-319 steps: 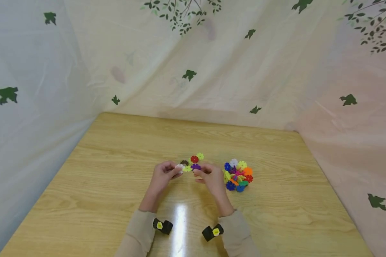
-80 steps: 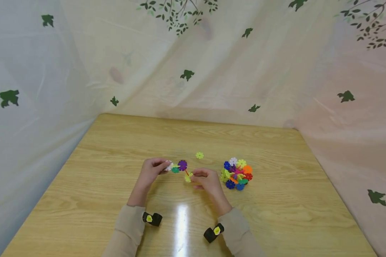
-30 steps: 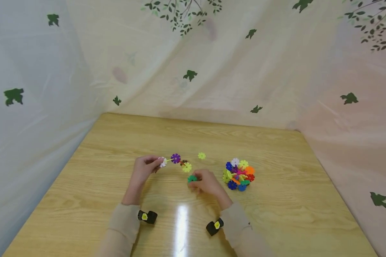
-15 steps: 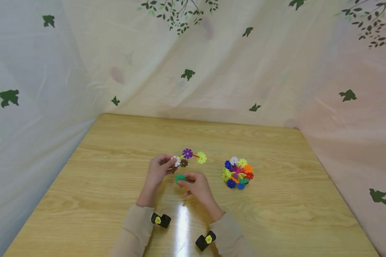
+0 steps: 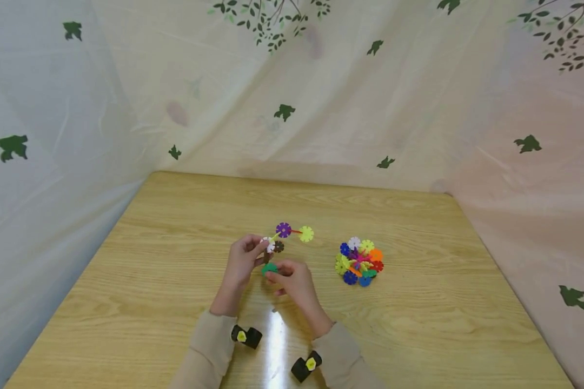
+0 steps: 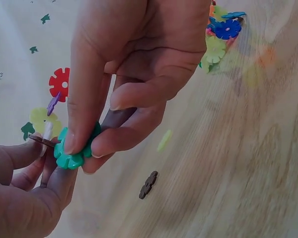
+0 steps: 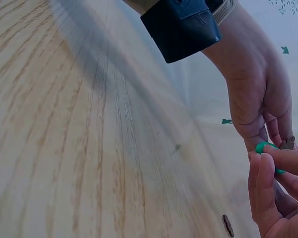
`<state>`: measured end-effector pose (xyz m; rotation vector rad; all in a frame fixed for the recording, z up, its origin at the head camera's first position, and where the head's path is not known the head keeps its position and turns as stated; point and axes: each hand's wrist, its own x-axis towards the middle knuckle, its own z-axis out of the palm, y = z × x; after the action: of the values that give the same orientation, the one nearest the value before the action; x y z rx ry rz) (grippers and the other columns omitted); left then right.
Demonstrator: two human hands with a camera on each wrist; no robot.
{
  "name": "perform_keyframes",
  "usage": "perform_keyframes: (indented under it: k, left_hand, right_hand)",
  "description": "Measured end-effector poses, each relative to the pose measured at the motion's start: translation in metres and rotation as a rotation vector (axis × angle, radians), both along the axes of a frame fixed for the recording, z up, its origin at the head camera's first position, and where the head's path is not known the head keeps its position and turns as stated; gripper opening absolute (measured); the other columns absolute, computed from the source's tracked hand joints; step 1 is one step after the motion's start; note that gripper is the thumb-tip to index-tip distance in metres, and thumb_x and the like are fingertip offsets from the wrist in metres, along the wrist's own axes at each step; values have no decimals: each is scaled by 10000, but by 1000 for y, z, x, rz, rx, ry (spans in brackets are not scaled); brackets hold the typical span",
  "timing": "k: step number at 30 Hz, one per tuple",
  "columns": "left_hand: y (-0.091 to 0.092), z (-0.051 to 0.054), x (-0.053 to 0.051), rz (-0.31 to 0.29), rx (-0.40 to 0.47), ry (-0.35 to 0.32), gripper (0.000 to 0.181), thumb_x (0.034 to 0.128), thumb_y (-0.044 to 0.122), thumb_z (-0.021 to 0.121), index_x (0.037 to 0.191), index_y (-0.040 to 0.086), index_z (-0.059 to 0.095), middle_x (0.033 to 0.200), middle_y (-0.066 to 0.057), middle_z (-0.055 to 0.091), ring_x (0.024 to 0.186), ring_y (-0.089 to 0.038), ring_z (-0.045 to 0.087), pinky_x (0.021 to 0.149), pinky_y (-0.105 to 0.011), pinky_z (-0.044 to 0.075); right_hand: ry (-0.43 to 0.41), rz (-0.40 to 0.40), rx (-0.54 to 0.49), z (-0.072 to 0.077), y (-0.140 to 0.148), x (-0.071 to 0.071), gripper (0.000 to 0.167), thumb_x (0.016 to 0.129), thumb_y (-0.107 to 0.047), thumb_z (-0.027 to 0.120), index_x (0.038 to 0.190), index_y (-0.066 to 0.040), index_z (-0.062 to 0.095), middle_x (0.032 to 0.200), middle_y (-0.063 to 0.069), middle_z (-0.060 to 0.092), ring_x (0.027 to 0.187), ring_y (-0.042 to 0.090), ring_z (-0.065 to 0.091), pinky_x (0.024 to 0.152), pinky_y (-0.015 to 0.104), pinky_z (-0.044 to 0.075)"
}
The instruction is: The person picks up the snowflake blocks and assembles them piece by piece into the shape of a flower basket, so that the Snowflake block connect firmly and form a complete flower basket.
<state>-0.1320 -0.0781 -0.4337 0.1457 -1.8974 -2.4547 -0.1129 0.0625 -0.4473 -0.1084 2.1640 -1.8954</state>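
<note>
In the head view, my left hand [image 5: 240, 260] pinches one end of a chain of slotted plastic flower discs: a white disc [image 5: 267, 246], a thin yellow one, a purple disc [image 5: 283, 230], a red one seen edge-on and a yellow-green disc [image 5: 306, 233]. A brown disc [image 6: 41, 141] sits at these left fingertips. My right hand [image 5: 297, 283] pinches a green flower disc [image 6: 72, 148] between thumb and fingers. In the left wrist view the green disc meets the brown disc's edge; whether their slots are joined is hidden by fingers.
A loose brown disc [image 5: 279, 247] lies on the wooden table [image 5: 175, 216] beyond the hands. A loose yellow-green disc [image 6: 164, 140] lies near it. To the right stands a ball-like cluster of many-coloured flower discs [image 5: 360, 263]. Printed cloth [image 5: 331, 108] surrounds the table.
My right hand has picked up the green disc and carried it left to my left fingers. The left hand first moved left, then back right, with the chain swinging up and away.
</note>
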Motion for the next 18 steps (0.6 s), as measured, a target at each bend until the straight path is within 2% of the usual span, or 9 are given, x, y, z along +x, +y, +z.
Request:
perform_keyframes:
  k: [1,4,7,8,11,18]
  left_hand:
    - [-1,0,1,-12,20,40,139,937,48,611,932,-90,624,781,10,639,756,-110,680,717,-234,621]
    - [0,-1,4,-8,50,80,121,923,70,640,881,-44,637,775,11,636,749,-110,678,699,-226,620]
    - [2,-2,4,30,43,55,99,931,20,607,875,-62,615,768,13,634,747,-112,678,704,-233,622]
    - [4,-3,4,54,27,22,88,929,-1,597,872,-67,603,765,22,627,745,-102,671,709,-234,622]
    - [8,-4,4,95,7,-16,71,927,-54,569,863,-79,587,757,31,631,744,-83,657,717,-238,622]
    - [13,-5,8,154,-40,-23,77,909,-58,596,852,-107,582,715,49,636,684,-50,642,685,-212,618]
  right_hand:
    - [-2,0,3,-1,-1,-1,197,892,-63,679,1019,88,684,941,235,724,762,178,709,551,266,611]
    - [1,-5,-6,-1,-2,-1,190,889,-43,676,1008,106,680,926,251,720,776,245,719,550,275,612]
    - [10,-28,-26,-3,-4,-1,202,881,-51,687,1003,110,682,903,246,722,793,279,721,559,282,617]
    - [10,-38,-37,-4,-5,0,206,877,-55,694,1000,110,683,896,242,723,784,274,721,565,287,619]
    - [16,-70,-66,-5,-6,2,214,862,-56,712,985,118,689,870,232,725,726,217,717,593,315,629]
    - [20,-83,-88,-8,-5,1,191,852,-8,703,962,149,692,855,247,724,658,93,687,656,290,632]
